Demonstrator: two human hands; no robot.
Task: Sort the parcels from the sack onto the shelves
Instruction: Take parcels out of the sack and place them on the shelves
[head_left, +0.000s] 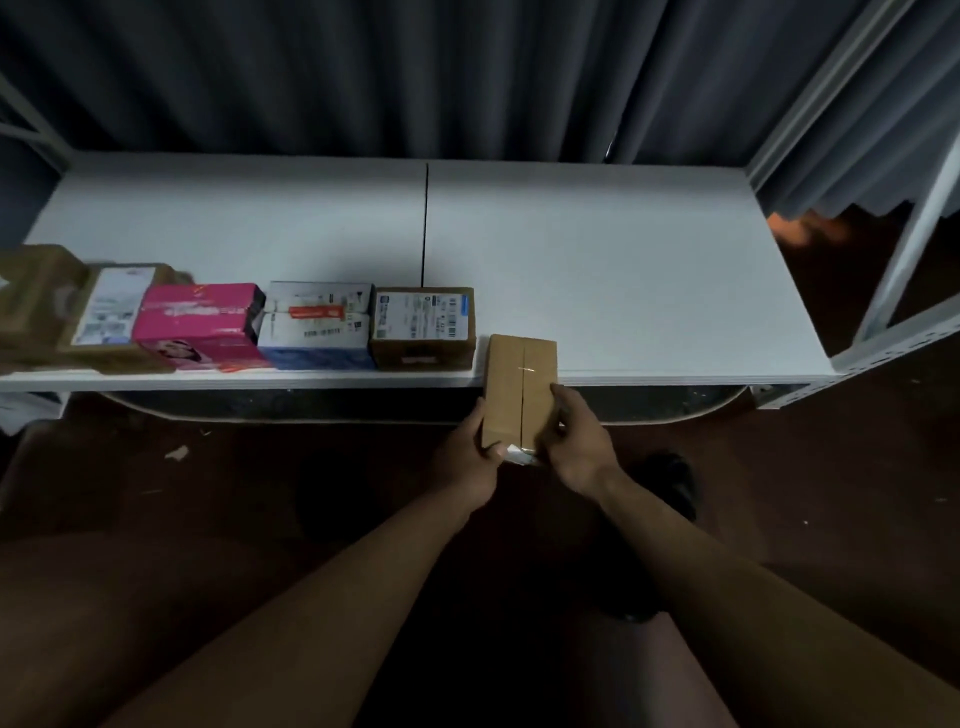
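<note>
Brown parcel (519, 389), long axis toward the shelf (623, 270) back, fingers of both hands (470, 457) (579, 441) clamping its sides.

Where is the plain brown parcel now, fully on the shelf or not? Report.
Not fully. The plain brown parcel overhangs the shelf front edge, gripped by left hand and right hand.

Head view, downward over near shelf (597, 260)
</note>
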